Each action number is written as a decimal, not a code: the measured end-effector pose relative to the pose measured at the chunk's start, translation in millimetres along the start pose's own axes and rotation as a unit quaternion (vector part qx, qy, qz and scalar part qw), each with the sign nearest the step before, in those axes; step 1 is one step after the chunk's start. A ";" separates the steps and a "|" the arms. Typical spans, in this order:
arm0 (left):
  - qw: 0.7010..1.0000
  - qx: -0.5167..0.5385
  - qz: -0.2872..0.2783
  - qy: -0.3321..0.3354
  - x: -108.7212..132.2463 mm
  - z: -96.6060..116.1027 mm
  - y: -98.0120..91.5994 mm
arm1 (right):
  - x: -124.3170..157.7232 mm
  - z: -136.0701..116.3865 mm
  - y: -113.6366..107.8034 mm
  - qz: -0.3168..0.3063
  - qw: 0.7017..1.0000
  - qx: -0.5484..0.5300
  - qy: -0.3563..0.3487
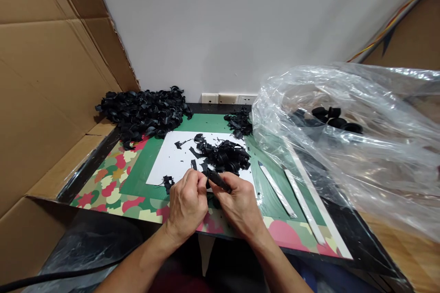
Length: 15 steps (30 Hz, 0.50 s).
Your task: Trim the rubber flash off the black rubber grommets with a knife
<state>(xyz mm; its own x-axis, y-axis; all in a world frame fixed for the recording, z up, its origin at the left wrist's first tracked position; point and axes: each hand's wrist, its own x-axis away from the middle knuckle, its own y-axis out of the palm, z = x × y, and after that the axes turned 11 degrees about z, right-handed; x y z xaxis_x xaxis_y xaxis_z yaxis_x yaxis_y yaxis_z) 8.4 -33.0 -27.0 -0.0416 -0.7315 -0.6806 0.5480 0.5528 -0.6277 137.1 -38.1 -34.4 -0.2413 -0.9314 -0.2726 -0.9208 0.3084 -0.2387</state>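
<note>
My left hand [187, 201] and my right hand [239, 203] meet over the near edge of a white sheet [168, 160]. Both are closed on one black ribbed rubber part [217, 178], pinched between the fingertips of each hand. Just beyond the hands, a small heap of similar black rubber parts [225, 155] lies on the sheet with loose black scraps [180, 143] scattered around it. One small scrap [167, 181] rests left of my left hand.
A large pile of black rubber trimmings [142, 112] fills the back left corner, a smaller one [239, 122] at the back middle. A clear plastic bag [347, 146] holding black caps [332, 116] covers the right. Two white strips [278, 190] lie on the green mat [140, 169]. Cardboard walls [44, 96] stand left.
</note>
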 end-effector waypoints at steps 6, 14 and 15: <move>0.998 -0.043 0.002 0.053 3.1 -3.8 2.1 | -3.5 0.5 -0.5 -0.023 1.000 0.018 -0.001; 0.990 -0.054 -0.007 0.128 0.2 -6.3 1.6 | -24.4 -4.7 -10.4 -0.112 0.990 0.081 -0.023; 0.991 -0.048 -0.014 0.127 0.1 -6.3 1.8 | -25.4 -5.7 -10.1 -0.110 0.988 0.099 -0.033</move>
<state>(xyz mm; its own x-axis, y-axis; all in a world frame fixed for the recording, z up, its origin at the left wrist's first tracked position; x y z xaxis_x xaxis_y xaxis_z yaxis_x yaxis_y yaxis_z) 4.1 -29.6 -30.5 -0.2713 -0.6293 -0.7282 0.4624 0.5784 -0.6721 150.8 -18.7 -19.8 -0.0150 -0.9677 -0.2517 -0.8688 0.1372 -0.4758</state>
